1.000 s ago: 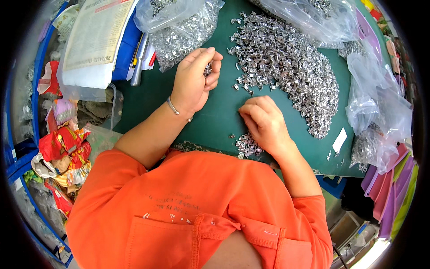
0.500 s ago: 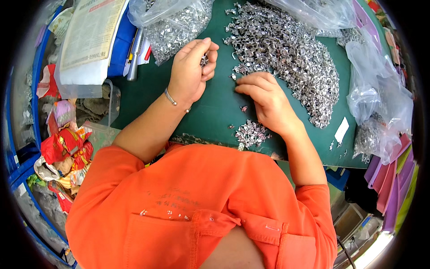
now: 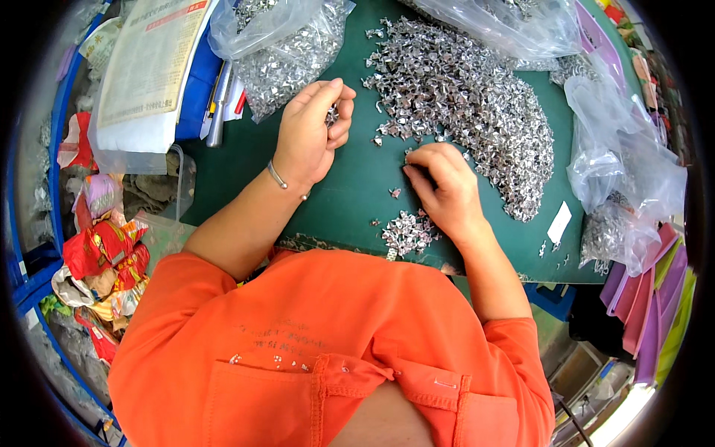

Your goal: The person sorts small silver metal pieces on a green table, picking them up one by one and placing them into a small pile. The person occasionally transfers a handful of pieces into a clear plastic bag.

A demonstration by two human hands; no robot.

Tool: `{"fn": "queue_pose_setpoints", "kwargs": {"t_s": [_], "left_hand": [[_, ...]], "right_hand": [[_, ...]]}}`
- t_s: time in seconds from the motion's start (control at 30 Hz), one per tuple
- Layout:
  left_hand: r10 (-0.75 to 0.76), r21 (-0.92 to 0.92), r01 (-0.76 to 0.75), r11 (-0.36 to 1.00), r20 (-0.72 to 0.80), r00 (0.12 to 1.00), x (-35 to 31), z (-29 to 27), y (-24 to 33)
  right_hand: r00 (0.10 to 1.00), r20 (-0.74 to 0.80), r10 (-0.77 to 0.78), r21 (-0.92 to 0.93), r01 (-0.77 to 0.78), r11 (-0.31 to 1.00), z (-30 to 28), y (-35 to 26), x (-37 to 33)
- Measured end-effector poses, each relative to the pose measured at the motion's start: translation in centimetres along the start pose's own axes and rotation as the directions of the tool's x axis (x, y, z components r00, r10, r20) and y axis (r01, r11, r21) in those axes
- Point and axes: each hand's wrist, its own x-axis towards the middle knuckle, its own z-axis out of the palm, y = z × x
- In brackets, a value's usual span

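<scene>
My left hand (image 3: 309, 138) is curled above the green tabletop, closed around several small silvery metal pieces (image 3: 332, 115) that peek out between thumb and fingers. To its right, my right hand (image 3: 450, 190) hovers low over the table, thumb and forefinger pinched together. A shiny bit of metal (image 3: 407, 155) shows at those fingertips. Beyond the right hand spreads a large heap of small bent metal parts (image 3: 462, 89). Nearer to me, by the table's front edge, lies a small pile of the same parts (image 3: 410, 233), with a single piece (image 3: 395, 193) just behind it.
A clear bag of metal parts (image 3: 294, 63) stands beyond my left hand. Left of it are a blue tray with papers (image 3: 145, 74) and a metal-handled tool (image 3: 219, 112). Plastic bags (image 3: 618, 149) and a white slip (image 3: 559, 223) lie at the right.
My right hand has drawn slightly toward me and right, away from the heap's edge, its fingers now more tightly bent. The left stays closed; the whole view has shifted a little.
</scene>
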Motion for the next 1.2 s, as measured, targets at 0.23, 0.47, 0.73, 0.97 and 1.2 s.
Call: {"fn": "queue_pose_setpoints", "kwargs": {"t_s": [0.23, 0.47, 0.73, 0.97, 1.2], "left_hand": [[0.014, -0.026, -0.014, 1.000, 0.021, 1.000, 0.1, -0.5, -0.1], [0.015, -0.019, -0.015, 1.000, 0.022, 1.000, 0.2, -0.6, -0.2], [0.002, -0.005, -0.002, 1.000, 0.015, 1.000, 0.2, -0.3, 0.0], [0.008, -0.007, -0.008, 1.000, 0.013, 1.000, 0.1, -0.4, 0.1], [-0.001, 0.001, 0.001, 1.000, 0.001, 1.000, 0.0, -0.2, 0.2]], "right_hand": [[0.980, 0.171, -0.105, -0.015, 0.109, 0.994, -1.9, 0.3, -0.9], [0.982, 0.186, 0.034, 0.170, -0.066, 0.983, -1.9, -0.9, -0.4], [0.986, 0.125, 0.107, 0.044, -0.113, 0.993, -1.7, -0.5, -1.0], [0.981, 0.046, 0.189, 0.082, -0.193, 0.978, -2.7, -0.2, -1.2], [0.997, 0.057, -0.046, -0.027, 0.047, 0.999, -1.0, -0.3, -1.6]]}}
